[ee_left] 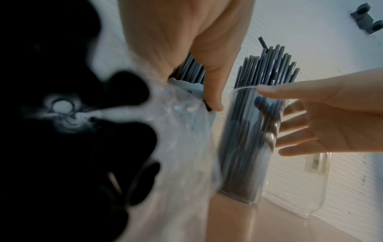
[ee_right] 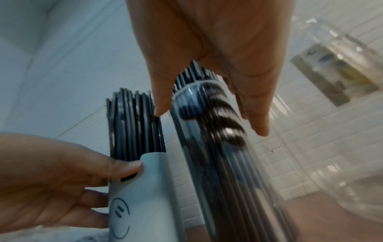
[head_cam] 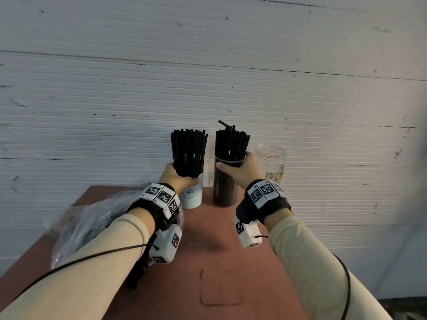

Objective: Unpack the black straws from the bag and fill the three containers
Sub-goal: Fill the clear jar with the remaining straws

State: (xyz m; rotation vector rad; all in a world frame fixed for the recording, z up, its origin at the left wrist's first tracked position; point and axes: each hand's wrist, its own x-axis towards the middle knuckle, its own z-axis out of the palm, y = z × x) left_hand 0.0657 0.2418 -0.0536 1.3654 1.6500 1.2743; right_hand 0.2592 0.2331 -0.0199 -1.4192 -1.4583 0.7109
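Left hand (head_cam: 178, 175): wrapped round the rim of the pale blue cup with a smiley face (head_cam: 191, 196), packed with upright black plastic straws (head_cam: 188, 153).
Right hand (head_cam: 238, 170): gripping the tall clear plastic tube (head_cam: 225, 188), also stuffed full.
Third container: wide clear jar (head_cam: 271, 162) looked empty, just right of the right hand, so that arm's nearer.
Bag: crinkly clear plastic bag (head_cam: 92, 218) lay left on the reddish desk (head_cam: 219, 273), under the left forearm, dark straws inside.

Bag (head_cam: 87, 218) contents blurred; left forearm hides its middle.
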